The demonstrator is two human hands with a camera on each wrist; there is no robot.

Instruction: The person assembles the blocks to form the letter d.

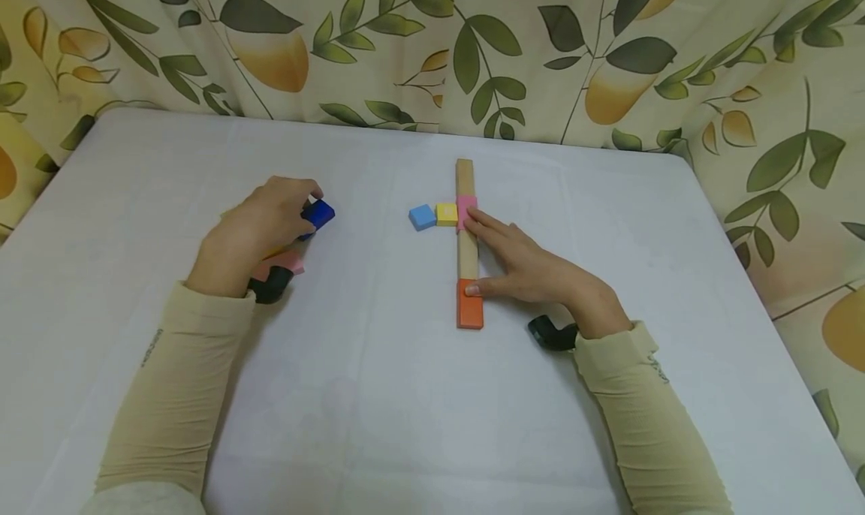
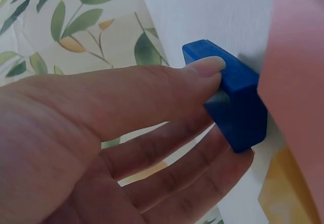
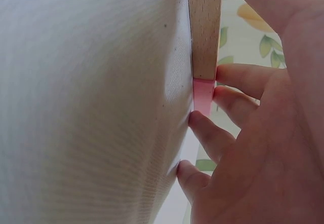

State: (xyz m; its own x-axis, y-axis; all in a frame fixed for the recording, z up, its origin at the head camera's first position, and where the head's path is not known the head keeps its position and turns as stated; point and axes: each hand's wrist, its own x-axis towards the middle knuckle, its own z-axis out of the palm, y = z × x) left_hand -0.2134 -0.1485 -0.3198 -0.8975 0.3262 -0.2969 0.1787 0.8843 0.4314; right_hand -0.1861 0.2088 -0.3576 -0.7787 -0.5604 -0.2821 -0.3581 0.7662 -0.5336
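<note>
Head view: left grip [image 1: 251, 233] pinches navy block [image 1: 320, 213]; right grip [image 1: 537, 269], fingers spread, touches row [image 1: 468, 254] from 3 o'clock (press lightly, row could skew).

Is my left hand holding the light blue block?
No, your left hand grips the dark blue block; the light blue block lies beside the yellow block.

dark blue block [image 1: 323, 212], orange block [image 1: 470, 314], pink block [image 1: 462, 204], yellow block [image 1: 446, 215], light blue block [image 1: 422, 217], white tabletop [image 1: 378, 395], leaf-patterned cream cloth [image 1: 500, 31]
</note>
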